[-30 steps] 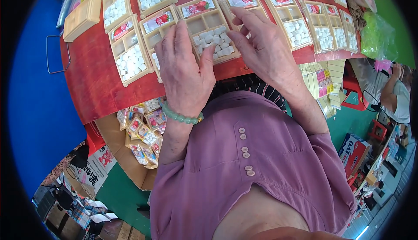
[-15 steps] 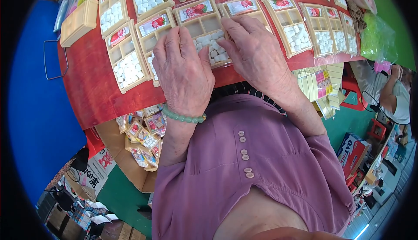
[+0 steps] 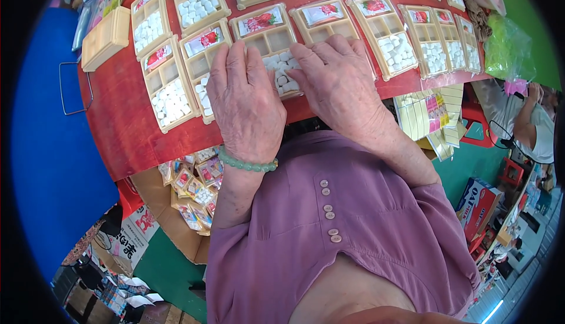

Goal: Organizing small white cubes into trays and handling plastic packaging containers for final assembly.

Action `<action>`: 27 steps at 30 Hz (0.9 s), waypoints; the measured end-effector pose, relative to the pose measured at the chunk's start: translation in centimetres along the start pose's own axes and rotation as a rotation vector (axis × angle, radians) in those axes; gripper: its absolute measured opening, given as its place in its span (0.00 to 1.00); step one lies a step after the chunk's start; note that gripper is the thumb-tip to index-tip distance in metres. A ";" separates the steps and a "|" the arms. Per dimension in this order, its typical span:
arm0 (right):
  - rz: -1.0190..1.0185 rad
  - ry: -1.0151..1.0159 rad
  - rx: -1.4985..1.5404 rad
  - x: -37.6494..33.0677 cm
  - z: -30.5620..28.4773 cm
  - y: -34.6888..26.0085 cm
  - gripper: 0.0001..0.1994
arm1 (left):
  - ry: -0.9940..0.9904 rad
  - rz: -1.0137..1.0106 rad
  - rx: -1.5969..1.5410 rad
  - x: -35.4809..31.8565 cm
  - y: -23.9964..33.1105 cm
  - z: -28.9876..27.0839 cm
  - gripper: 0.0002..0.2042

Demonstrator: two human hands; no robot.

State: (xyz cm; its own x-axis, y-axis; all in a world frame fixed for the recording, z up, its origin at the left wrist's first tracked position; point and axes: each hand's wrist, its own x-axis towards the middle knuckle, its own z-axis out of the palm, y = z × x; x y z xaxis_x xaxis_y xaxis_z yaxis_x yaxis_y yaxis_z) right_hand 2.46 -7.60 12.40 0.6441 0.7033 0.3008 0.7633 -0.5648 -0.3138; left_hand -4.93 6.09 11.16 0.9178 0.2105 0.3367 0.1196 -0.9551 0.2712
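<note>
My left hand [image 3: 250,109] lies over the left side of a beige compartment tray [image 3: 269,44], fingers stretched forward, thumb at the white pieces. Over its right side is my right hand [image 3: 344,92], fingers apart and slightly bent, its thumb also by the pieces. Small white marshmallow-like pieces [image 3: 281,68] fill the tray's near part. A strawberry-printed packet [image 3: 260,22] lies in its far compartment, and small compartments between hold nothing. My right fingers partly cover the neighbouring tray [image 3: 321,33]; my left hand partly hides the tray [image 3: 203,64] on its other side. Nothing shows held in either hand.
More filled trays [image 3: 400,50] stand in rows on the red table [image 3: 120,121]. A stack of beige trays [image 3: 106,39] stands at its left. Below is a cardboard box [image 3: 168,218] with packed trays. A green plastic bag [image 3: 506,47] hangs at the right, near another person's arm [image 3: 525,121].
Both hands remain over the same tray. My right hand has shifted slightly left and its fingers have moved nearer the white pieces; my left hand has moved slightly toward me.
</note>
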 end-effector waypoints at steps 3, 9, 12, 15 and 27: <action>0.014 -0.016 -0.039 -0.2 0.0 0.2 0.15 | 0.046 0.112 -0.035 0.6 0.1 0.5 0.21; -0.015 -0.066 -0.041 -0.4 -0.2 0.2 0.19 | -0.079 0.162 -0.248 1.6 0.3 0.9 0.21; -0.055 -0.026 -0.093 -0.7 0.6 0.2 0.19 | -0.099 0.210 -0.226 1.6 0.3 0.8 0.21; -0.070 0.021 -0.127 -1.1 0.6 0.0 0.17 | -0.137 0.219 -0.201 1.6 0.5 0.3 0.22; -0.092 -0.023 0.153 1.5 -6.8 8.2 0.08 | -0.294 0.189 -0.018 1.8 1.9 0.0 0.24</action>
State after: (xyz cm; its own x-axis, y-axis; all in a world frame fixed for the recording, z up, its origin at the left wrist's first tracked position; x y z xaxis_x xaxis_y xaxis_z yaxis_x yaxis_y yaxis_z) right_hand 10.01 -14.15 16.39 0.5691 0.7598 0.3143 0.8012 -0.4263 -0.4200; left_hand -3.06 4.67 12.26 0.9932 -0.0414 0.1092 -0.0674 -0.9669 0.2459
